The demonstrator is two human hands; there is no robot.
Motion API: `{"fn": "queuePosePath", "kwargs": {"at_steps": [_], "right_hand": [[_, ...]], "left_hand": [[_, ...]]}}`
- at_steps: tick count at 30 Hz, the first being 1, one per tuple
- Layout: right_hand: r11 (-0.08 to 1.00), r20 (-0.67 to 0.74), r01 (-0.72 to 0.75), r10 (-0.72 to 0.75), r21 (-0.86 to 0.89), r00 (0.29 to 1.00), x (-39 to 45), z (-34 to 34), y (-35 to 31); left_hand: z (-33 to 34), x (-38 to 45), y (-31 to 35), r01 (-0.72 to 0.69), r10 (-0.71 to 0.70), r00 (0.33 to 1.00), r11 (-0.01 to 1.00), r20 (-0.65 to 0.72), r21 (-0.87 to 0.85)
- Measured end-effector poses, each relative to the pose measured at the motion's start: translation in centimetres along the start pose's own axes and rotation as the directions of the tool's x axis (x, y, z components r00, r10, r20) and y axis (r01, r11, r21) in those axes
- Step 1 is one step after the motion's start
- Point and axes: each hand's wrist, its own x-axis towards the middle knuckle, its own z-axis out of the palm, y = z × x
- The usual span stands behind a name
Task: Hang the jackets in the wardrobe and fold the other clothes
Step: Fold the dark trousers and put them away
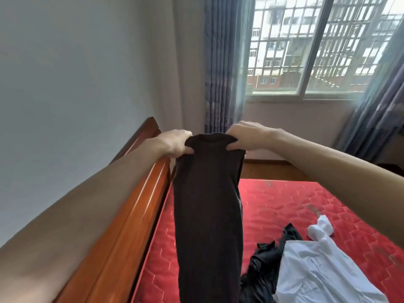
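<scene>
I see left hand (176, 142) and right hand (242, 136) pinching dark garment (207, 204) top corners | hangs straight above bed (273, 204), likely for folding

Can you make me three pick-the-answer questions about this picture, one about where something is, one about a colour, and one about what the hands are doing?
1. Where is the white shirt?
A. on the mattress
B. on the windowsill
C. on the floor

2. What colour is the mattress?
A. blue
B. red
C. green

3. What is happening to the dark garment?
A. lying folded
B. on a hanger
C. held up by both hands

Answers: 1 A, it lies on the bed at lower right. 2 B, its quilted top is red. 3 C, the left hand and right hand grip its top edge.
</scene>
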Motion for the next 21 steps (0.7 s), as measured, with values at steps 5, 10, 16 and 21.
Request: {"fn": "queuePosePath", "kwargs": {"at_steps": [5, 10, 16, 21], "right_hand": [[0.963, -0.425, -0.123, 0.01, -0.238, 0.905, 6.7, -4.5, 1.7], [0.908, -0.626, -0.202, -0.081, -0.367, 0.776, 8.4, -7.2, 2.9], [0.862, -0.482, -0.158, -0.111, -0.482, 0.869, 4.7, -1.3, 1.7], [0.889, -0.248, -0.087, -0.031, -0.449, 0.968, 0.1, 12.6, 0.0]], "left_hand": [[-4.4, 5.5, -2.6, 0.001, 0.138, 0.859, 0.962, -0.492, 0.271], [-6.3, 7.2, -3.6, 0.074, 0.265, 0.69, 0.9, -0.674, 0.429], [0.0, 6.1, -4.5, 0.016, 0.341, 0.747, 0.849, -0.57, 0.528], [12.7, 3.3, -4.1, -0.102, 0.287, 0.91, 0.853, -0.299, 0.511]]}}
